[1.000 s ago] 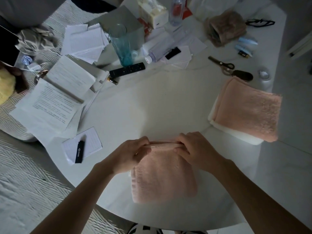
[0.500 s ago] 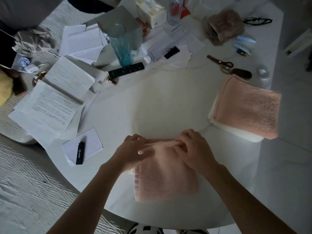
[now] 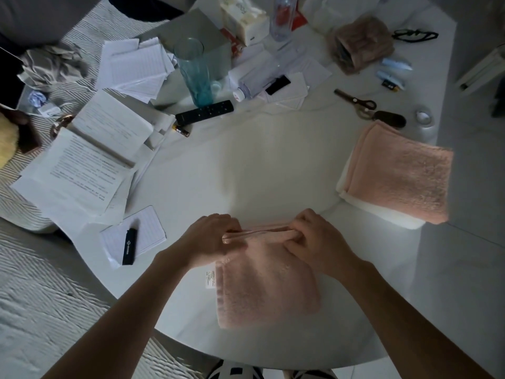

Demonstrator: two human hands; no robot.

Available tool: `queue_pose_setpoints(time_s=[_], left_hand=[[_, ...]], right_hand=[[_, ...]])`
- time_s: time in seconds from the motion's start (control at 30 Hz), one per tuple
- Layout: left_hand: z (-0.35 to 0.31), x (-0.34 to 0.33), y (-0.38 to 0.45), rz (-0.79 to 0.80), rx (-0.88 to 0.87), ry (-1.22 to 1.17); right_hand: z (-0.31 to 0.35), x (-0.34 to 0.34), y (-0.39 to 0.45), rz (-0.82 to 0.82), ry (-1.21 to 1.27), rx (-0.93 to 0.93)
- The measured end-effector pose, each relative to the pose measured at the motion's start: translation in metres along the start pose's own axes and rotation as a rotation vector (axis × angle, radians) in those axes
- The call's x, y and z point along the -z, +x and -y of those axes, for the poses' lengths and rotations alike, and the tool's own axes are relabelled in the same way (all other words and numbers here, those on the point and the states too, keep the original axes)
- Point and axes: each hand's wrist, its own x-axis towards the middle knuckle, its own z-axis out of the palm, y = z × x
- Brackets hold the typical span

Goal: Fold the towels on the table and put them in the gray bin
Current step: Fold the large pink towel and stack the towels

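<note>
Evidently the pink towel's (image 3: 269, 280) far edge is pinched by left hand (image 3: 210, 239) and right hand (image 3: 317, 242), fingers curled, probably to square the fold.

A folded towel (image 3: 269, 283) lies at the near edge of the tabletop (image 3: 246, 173), with the left hand (image 3: 210, 239) and right hand (image 3: 318, 239) side by side on its far edge, gripping it. A stack of folded towels (image 3: 396, 175) sits at the right edge, with scissors (image 3: 355, 101) just behind it, while to the left lie a notepad (image 3: 149, 228) with a lighter (image 3: 129, 246) on it and, farther back, loose papers (image 3: 82, 176). Behind the open middle stand a drinking glass (image 3: 194, 75) and a remote (image 3: 205, 112) just in front of it, with a tissue box (image 3: 243, 20) at the far edge.
</note>
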Motion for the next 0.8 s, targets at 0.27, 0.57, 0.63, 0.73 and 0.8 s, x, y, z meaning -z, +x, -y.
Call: queue_pose_setpoints(time_s=[0.27, 0.57, 0.63, 0.73, 0.8], left_hand=[[0.003, -0.013, 0.016, 0.013, 0.191, -0.084], [0.01, -0.038, -0.027, -0.265, 0.169, -0.387], [0.009, -0.038, -0.027, -0.283, 0.174, -0.433], [0.005, -0.039, -0.021, -0.345, 0.169, -0.41], [0.001, -0.043, -0.017, -0.378, 0.201, -0.399]], right_hand=[[-0.001, -0.007, 0.011, 0.053, 0.13, -0.217], [-0.006, -0.025, -0.008, -0.137, 0.275, -0.37], [-0.001, -0.03, -0.008, -0.174, 0.347, -0.403], [0.007, -0.039, -0.007, -0.213, 0.337, -0.441], [0.005, -0.043, -0.005, -0.254, 0.305, -0.449]])
